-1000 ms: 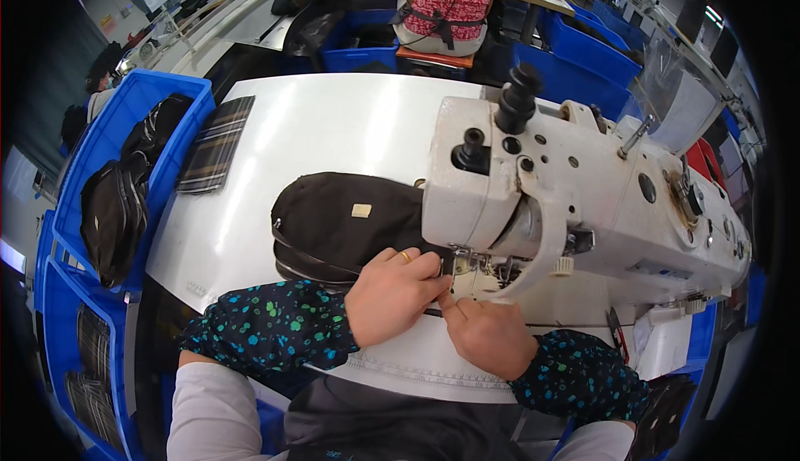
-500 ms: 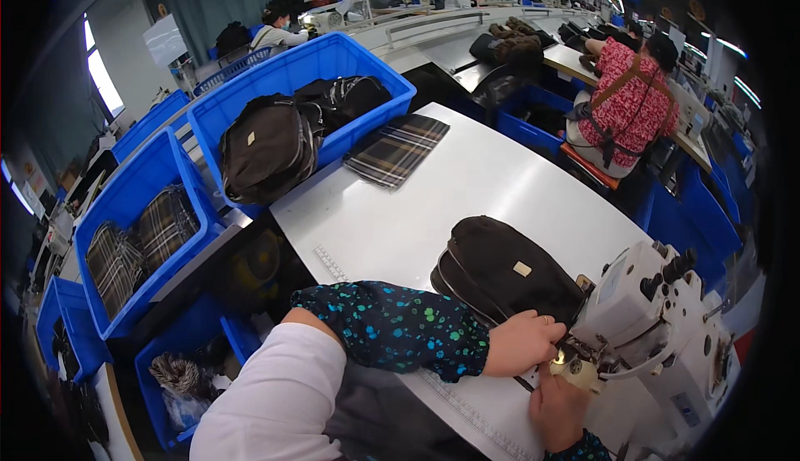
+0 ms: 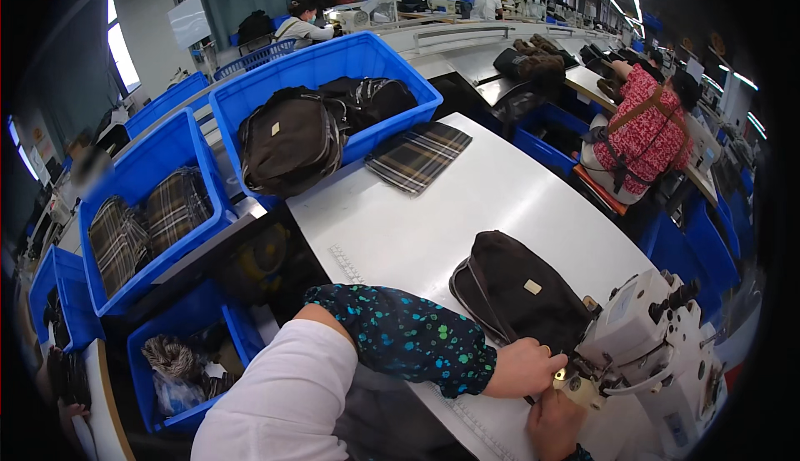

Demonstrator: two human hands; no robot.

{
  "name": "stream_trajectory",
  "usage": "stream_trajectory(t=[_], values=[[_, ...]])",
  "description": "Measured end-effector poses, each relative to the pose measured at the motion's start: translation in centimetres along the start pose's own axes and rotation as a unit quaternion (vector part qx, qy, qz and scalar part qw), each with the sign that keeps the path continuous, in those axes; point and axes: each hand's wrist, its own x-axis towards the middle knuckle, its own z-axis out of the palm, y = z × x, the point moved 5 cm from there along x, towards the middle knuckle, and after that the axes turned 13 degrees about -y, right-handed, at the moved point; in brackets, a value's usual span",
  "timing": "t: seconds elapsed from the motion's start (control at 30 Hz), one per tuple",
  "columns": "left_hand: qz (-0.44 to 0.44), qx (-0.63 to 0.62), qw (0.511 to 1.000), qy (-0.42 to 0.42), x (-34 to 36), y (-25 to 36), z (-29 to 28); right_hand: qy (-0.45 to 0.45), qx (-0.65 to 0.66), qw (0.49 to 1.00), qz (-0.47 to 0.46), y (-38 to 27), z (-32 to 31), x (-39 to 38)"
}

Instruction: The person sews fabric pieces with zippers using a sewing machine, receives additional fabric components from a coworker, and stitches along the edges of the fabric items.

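Note:
A dark brown fabric bag (image 3: 542, 282) with a zipped edge and a small pale label lies on the white table, its right end running under the head of a white sewing machine (image 3: 629, 319). My left hand (image 3: 527, 368), fingers curled, grips the bag's edge close to the needle area. Just below it my right hand (image 3: 556, 424) is closed, thumb and fingers bent together near the lit metal part of the machine. What sits between the right fingers is hidden. A patterned sleeve cover (image 3: 408, 336) wraps my left forearm.
A plaid cloth piece (image 3: 418, 157) lies at the table's far edge. One blue bin (image 3: 417, 94) holds dark bags; another blue bin (image 3: 212, 165) holds plaid pieces. A low blue bin (image 3: 150, 378) contains yarn. To the right sits a person in a red patterned top (image 3: 646, 132).
The whole view has shifted, so the bins, table and machine sit slightly more right or lower. Both hands stay by the needle area, with the right drawn closer under the left.

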Motion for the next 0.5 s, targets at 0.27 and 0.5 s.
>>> stream_trajectory(t=[0.27, 0.5], values=[[0.045, -0.05, 0.998, -0.01, 3.6, 0.4, 2.9, -0.055, -0.026, 0.998, 0.024, 1.8, 0.4, -1.8], [-0.15, 0.144, 0.977, 0.047, 3.2, 1.0, 3.5, -0.011, -0.044, 0.999, -0.021, 0.3, -1.2, 0.0]])
